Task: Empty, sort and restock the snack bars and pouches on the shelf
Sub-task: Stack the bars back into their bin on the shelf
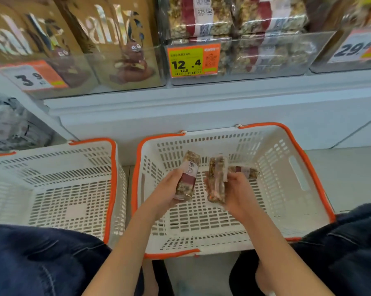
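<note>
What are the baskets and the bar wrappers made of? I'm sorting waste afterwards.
The right basket and the left basket look like rigid white moulded plastic with slotted walls and orange rims. The bar wrappers seem clear glossy film, since the filling shows through, with a band that may be paper.

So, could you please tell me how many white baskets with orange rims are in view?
2. One basket sits centre-right below the shelf, under both hands; the other basket stands just left of it, partly cut off by the frame edge.

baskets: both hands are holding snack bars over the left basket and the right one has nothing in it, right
Not quite. The head view shows the left hand and right hand holding snack bars over the right basket; the left basket has nothing in it.
</note>
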A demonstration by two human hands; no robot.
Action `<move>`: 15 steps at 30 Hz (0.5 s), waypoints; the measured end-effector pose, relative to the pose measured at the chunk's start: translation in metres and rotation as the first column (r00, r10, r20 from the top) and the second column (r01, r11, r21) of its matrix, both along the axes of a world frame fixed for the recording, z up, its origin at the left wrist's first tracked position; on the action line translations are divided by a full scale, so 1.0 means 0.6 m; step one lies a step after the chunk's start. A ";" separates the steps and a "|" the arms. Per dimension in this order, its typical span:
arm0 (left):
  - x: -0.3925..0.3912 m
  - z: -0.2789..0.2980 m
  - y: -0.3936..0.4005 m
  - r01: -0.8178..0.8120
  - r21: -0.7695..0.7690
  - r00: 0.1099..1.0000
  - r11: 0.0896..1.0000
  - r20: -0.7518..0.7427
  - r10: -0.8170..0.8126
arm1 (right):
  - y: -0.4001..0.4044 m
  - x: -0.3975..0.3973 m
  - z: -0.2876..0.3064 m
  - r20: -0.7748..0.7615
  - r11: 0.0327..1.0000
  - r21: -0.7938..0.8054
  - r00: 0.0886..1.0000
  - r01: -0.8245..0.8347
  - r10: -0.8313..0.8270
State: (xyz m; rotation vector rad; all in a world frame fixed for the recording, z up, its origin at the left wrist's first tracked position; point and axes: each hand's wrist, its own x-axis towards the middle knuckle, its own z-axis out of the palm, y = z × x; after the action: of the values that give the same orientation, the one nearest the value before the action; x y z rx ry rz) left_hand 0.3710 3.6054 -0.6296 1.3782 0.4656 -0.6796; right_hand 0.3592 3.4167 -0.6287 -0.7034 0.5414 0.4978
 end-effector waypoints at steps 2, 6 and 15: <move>-0.014 0.012 -0.003 -0.045 -0.077 0.999 0.996 0.026 0.047 | 0.006 0.001 0.024 0.071 0.999 -0.041 0.997 0.017 -0.014; -0.033 0.039 -0.015 -0.020 -0.181 0.987 0.983 0.153 0.049 | 0.024 0.003 0.062 0.213 0.975 -0.221 0.975 -0.019 0.067; -0.048 0.083 -0.035 0.149 0.047 0.933 0.988 0.324 -0.156 | 0.029 -0.010 0.083 0.286 0.900 -0.430 0.935 -0.069 0.208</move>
State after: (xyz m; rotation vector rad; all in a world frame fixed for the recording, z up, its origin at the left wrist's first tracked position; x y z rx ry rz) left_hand 0.3421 3.5846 -0.5800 1.5249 0.1012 -0.5564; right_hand 0.3531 3.4342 -0.5791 -1.2177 0.2826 0.3904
